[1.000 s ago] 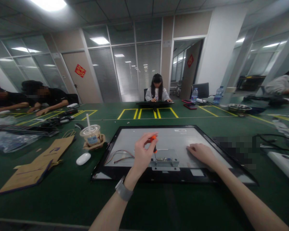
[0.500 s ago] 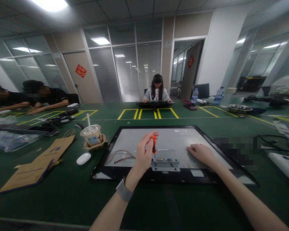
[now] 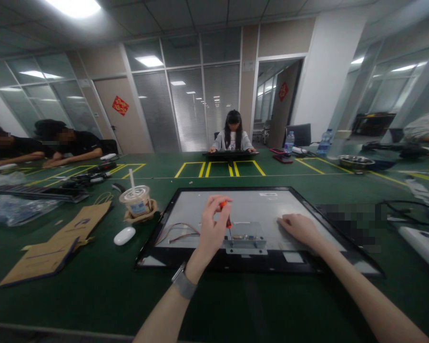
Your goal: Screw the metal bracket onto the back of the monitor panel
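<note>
My left hand point(image 3: 214, 221), with a watch on the wrist, is closed around the handle of an orange and black screwdriver point(image 3: 229, 223). The screwdriver stands nearly upright, its thin shaft pointing down at the left part of a metal bracket point(image 3: 248, 244) with connectors. Whether the tip sits in a screw is too small to tell. The bracket lies on the back of a flat display panel point(image 3: 186, 205) with a black frame. On the panel's right half rests my right hand point(image 3: 300, 228), fingers curled in, and what they hold, if anything, is hidden. Thin cables point(image 3: 178, 231) lie left of the bracket.
Left of the panel are a drink cup with a straw point(image 3: 135, 202), a white mouse-shaped case point(image 3: 124, 235) and a brown paper bag point(image 3: 57, 243). A white device point(image 3: 423, 250) and black cables lie at right. Across the green table a person point(image 3: 232, 133) holds another panel.
The fingers of my left hand have shifted on the screwdriver handle and now cover more of it. My right hand stays in place on the panel.
</note>
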The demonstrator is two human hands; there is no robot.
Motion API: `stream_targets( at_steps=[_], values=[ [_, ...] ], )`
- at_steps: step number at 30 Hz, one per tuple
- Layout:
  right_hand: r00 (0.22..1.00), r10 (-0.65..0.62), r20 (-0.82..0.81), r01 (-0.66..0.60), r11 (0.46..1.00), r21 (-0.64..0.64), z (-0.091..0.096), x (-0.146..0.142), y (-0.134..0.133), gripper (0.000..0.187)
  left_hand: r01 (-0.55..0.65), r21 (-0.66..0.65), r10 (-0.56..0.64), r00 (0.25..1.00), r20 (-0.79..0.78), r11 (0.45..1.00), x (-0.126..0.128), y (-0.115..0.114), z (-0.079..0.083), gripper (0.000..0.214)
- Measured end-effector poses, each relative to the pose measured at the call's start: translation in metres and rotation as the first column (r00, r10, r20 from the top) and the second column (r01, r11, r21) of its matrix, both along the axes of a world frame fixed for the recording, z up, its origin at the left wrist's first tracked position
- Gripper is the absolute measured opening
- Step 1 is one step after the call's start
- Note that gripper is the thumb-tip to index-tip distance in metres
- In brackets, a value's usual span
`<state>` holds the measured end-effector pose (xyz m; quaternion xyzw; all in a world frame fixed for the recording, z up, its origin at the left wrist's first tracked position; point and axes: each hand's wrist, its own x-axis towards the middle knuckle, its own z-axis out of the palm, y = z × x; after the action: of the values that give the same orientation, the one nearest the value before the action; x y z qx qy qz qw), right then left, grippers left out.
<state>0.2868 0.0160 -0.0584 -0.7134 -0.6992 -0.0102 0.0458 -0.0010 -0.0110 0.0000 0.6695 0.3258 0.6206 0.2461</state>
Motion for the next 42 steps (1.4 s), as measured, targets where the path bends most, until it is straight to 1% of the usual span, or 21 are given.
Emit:
stream_targets(
  at_steps=[3,5,9,11,12,17,20,22,26,28,30,33,35,37,39,42],
  values=[
    [1.000,0.005,-0.009,-0.005,1.000,-0.006,0.0030,-0.0009,-0.0015,0.043,0.065,-0.043,-0.064,0.998,0.027,0.997,-0.0004,-0.0027,0.0012,0.027],
    [1.000,0.007,-0.008,-0.007,1.000,-0.007,0.0045,-0.0014,-0.0022,0.043,0.063,-0.043,-0.062,0.998,0.020,0.997,-0.0003,-0.0032,0.0011,0.025],
    [1.000,0.007,0.000,-0.007,1.000,-0.006,0.0039,-0.0014,-0.0019,0.043,-0.051,0.030,0.051,0.999,-0.010,0.998,0.0003,-0.0010,0.0001,0.013],
    [1.000,0.007,0.006,-0.007,1.000,0.005,0.0022,-0.0009,-0.0011,0.043,-0.085,0.032,0.085,0.996,-0.002,0.996,0.0006,0.0000,-0.0003,0.010],
    [1.000,0.005,0.010,-0.005,1.000,0.008,0.0011,-0.0005,-0.0006,0.043,-0.083,0.021,0.083,0.997,0.004,0.996,0.0007,0.0001,-0.0003,0.011],
    [1.000,0.012,0.000,-0.012,1.000,0.009,-0.0028,0.0016,0.0020,0.044,0.026,-0.058,-0.023,0.999,0.049,0.998,0.0015,-0.0037,0.0009,0.025],
    [1.000,0.004,-0.010,-0.004,1.000,0.005,-0.0015,0.0014,0.0012,0.043,0.069,-0.083,-0.063,0.995,0.072,0.994,0.0019,-0.0049,0.0014,0.026],
    [1.000,0.004,-0.011,-0.004,1.000,0.001,0.0005,0.0003,-0.0003,0.043,0.065,-0.081,-0.059,0.995,0.075,0.995,0.0018,-0.0039,0.0007,0.023],
    [1.000,0.015,-0.003,-0.015,1.000,0.012,0.0039,-0.0020,-0.0032,0.043,-0.011,-0.041,0.014,0.997,0.074,0.999,0.0013,-0.0006,-0.0011,0.014],
    [1.000,0.019,-0.006,-0.018,1.000,0.014,0.0043,-0.0024,-0.0034,0.043,-0.022,-0.043,0.026,0.996,0.081,0.999,0.0010,-0.0002,-0.0009,0.014],
    [1.000,0.013,-0.016,-0.013,1.000,0.005,0.0039,-0.0021,-0.0027,0.043,0.001,-0.056,0.004,0.996,0.084,0.998,0.0008,-0.0009,0.0000,0.017],
    [1.000,0.007,-0.020,-0.007,1.000,0.007,0.0029,-0.0015,-0.0013,0.042,0.067,-0.084,-0.059,0.994,0.096,0.994,0.0003,-0.0024,0.0009,0.026],
    [1.000,0.008,-0.015,-0.007,1.000,0.010,0.0023,-0.0011,-0.0008,0.042,0.088,-0.089,-0.079,0.992,0.094,0.992,0.0000,-0.0026,0.0005,0.027],
    [1.000,0.010,-0.008,-0.010,1.000,0.009,0.0016,-0.0008,-0.0006,0.042,0.058,-0.053,-0.054,0.996,0.064,0.997,0.0000,-0.0023,-0.0002,0.024],
    [1.000,0.010,0.000,-0.010,1.000,0.009,0.0006,-0.0005,-0.0006,0.043,-0.012,0.023,0.012,1.000,0.017,1.000,0.0004,-0.0024,-0.0006,0.018],
    [1.000,0.008,0.017,-0.008,1.000,0.019,-0.0011,0.0001,-0.0003,0.043,-0.111,0.116,0.115,0.993,-0.030,0.987,0.0020,-0.0040,-0.0002,0.012]
  ],
)
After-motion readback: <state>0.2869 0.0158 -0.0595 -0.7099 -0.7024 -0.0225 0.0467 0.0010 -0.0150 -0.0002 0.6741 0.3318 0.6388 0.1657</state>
